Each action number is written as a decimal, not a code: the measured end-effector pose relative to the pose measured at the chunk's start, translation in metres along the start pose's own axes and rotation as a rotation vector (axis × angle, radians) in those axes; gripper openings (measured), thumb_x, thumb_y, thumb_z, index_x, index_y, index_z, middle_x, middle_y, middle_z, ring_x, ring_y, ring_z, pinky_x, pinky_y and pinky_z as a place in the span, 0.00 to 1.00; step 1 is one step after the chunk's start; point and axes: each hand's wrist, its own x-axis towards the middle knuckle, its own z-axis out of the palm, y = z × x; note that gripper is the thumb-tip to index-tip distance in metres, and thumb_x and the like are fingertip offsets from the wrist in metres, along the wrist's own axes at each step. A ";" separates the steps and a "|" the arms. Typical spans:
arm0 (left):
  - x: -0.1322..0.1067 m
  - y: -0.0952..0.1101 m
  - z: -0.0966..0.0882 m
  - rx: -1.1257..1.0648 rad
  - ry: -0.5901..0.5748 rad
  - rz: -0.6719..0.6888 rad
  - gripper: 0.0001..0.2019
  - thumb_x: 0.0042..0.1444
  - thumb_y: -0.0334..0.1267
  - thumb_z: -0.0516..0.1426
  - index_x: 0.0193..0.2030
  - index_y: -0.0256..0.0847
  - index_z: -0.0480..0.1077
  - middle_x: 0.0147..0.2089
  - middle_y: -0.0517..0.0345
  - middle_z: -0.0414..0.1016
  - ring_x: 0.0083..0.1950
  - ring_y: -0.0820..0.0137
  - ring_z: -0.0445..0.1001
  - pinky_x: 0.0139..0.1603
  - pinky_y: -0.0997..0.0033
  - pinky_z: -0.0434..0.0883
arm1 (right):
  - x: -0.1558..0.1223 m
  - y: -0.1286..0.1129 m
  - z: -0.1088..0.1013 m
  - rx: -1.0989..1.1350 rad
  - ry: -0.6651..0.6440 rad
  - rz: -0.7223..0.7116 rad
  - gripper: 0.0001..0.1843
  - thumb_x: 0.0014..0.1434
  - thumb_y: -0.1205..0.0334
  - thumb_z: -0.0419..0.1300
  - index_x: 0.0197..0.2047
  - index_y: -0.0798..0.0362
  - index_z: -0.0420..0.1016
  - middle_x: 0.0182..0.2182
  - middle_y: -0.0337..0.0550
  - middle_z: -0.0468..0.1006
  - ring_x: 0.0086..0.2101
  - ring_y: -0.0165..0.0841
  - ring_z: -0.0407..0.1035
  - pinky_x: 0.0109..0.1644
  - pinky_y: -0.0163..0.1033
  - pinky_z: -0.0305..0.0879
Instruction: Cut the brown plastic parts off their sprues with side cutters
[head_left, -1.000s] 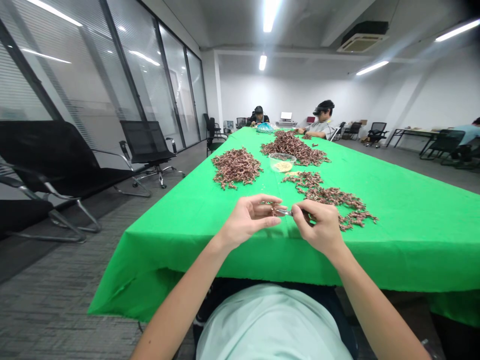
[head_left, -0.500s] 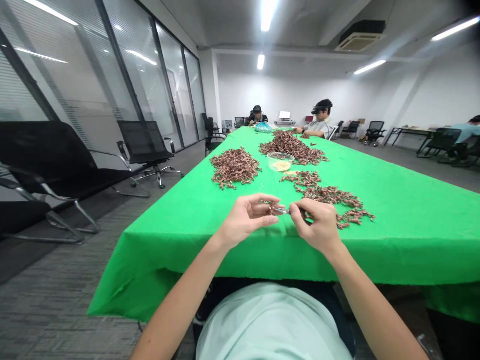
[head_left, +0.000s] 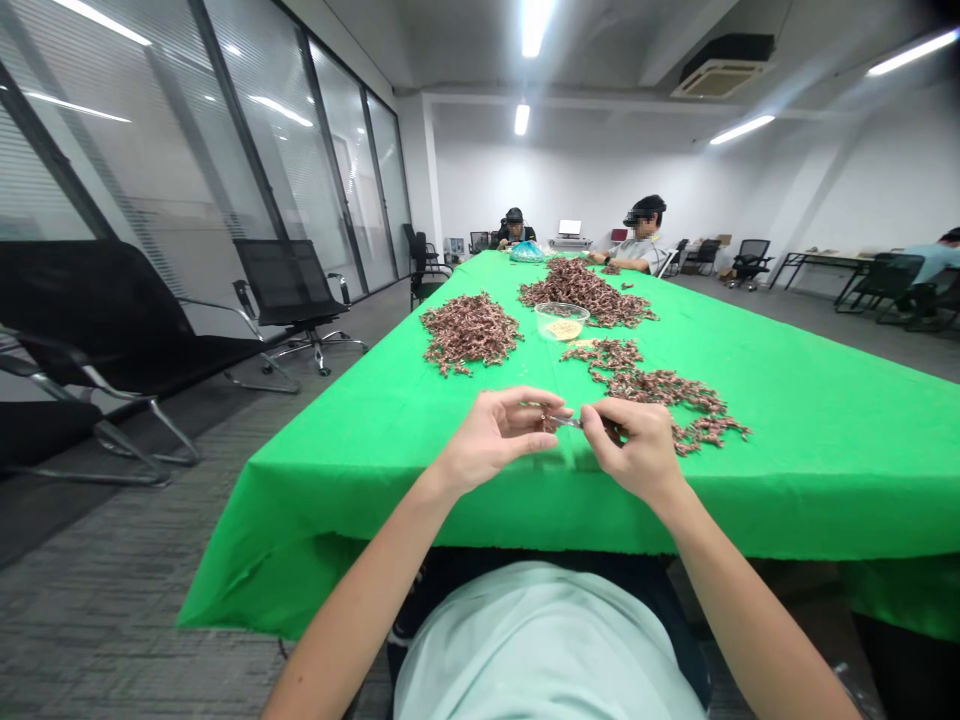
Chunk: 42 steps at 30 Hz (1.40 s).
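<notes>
Two bare hands meet just above the green cloth-covered table [head_left: 825, 470], near its front edge. The left hand [head_left: 491, 437] is half open, its thumb and forefinger pinching a small copper-brown sprig [head_left: 551, 420] while the other fingers curl loosely. The right hand [head_left: 634, 448] is curled nearly shut, its fingertips [head_left: 592, 425] gripping a slim silvery piece [head_left: 568, 421], too small to identify, whose tip touches the sprig. Just beyond the right hand lies a long scatter of brown sprigs [head_left: 652, 388]. Farther up are a left heap [head_left: 471, 333] and a far heap [head_left: 587, 295], with a clear plastic bowl [head_left: 561, 321] of pale granules beside them. Two seated co-workers [head_left: 641, 235] [head_left: 514, 228] sit at the far end
</notes>
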 end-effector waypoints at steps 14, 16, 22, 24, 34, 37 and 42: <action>0.000 0.002 0.000 0.092 -0.013 0.112 0.17 0.50 0.34 0.68 0.48 0.37 0.77 0.50 0.45 0.80 0.56 0.55 0.77 0.58 0.59 0.72 | 0.002 0.004 -0.003 0.122 -0.153 0.128 0.27 0.67 0.54 0.54 0.17 0.54 0.64 0.15 0.33 0.54 0.17 0.25 0.49 0.22 0.36 0.44; 0.000 0.001 0.001 0.097 0.012 0.106 0.17 0.51 0.35 0.68 0.48 0.36 0.76 0.51 0.44 0.79 0.57 0.54 0.76 0.58 0.58 0.71 | 0.002 0.005 -0.003 0.144 -0.129 0.156 0.26 0.66 0.54 0.55 0.18 0.54 0.66 0.15 0.33 0.56 0.17 0.25 0.50 0.23 0.36 0.44; -0.001 0.003 -0.001 0.102 0.274 0.040 0.24 0.49 0.38 0.69 0.52 0.36 0.72 0.50 0.42 0.81 0.51 0.55 0.80 0.52 0.58 0.75 | 0.000 0.012 -0.002 0.285 -0.094 0.308 0.25 0.67 0.52 0.55 0.20 0.54 0.72 0.14 0.34 0.61 0.17 0.26 0.53 0.22 0.35 0.47; -0.003 0.008 -0.005 0.168 0.328 0.042 0.24 0.49 0.40 0.70 0.52 0.36 0.73 0.49 0.42 0.81 0.50 0.54 0.80 0.50 0.59 0.76 | -0.001 0.013 -0.002 0.293 -0.092 0.323 0.25 0.67 0.52 0.55 0.20 0.54 0.72 0.15 0.34 0.61 0.17 0.26 0.54 0.22 0.35 0.47; 0.057 0.051 -0.095 1.066 0.327 -0.005 0.19 0.48 0.44 0.68 0.46 0.40 0.78 0.41 0.49 0.82 0.44 0.58 0.79 0.50 0.58 0.74 | -0.001 0.012 -0.002 0.241 -0.096 0.289 0.25 0.66 0.54 0.55 0.20 0.55 0.71 0.15 0.34 0.61 0.18 0.26 0.52 0.24 0.36 0.46; 0.091 0.055 -0.130 1.564 0.391 -0.189 0.20 0.51 0.48 0.65 0.49 0.46 0.76 0.45 0.52 0.80 0.54 0.55 0.74 0.57 0.58 0.69 | 0.000 0.012 -0.002 0.217 -0.092 0.276 0.25 0.66 0.54 0.55 0.19 0.55 0.70 0.15 0.34 0.60 0.19 0.26 0.51 0.24 0.36 0.45; 0.115 0.050 -0.167 1.629 0.435 -0.229 0.33 0.50 0.50 0.64 0.63 0.45 0.66 0.54 0.45 0.75 0.63 0.49 0.66 0.63 0.52 0.62 | 0.000 0.012 -0.002 0.225 -0.063 0.282 0.24 0.66 0.56 0.55 0.19 0.55 0.70 0.15 0.33 0.58 0.18 0.26 0.51 0.24 0.36 0.45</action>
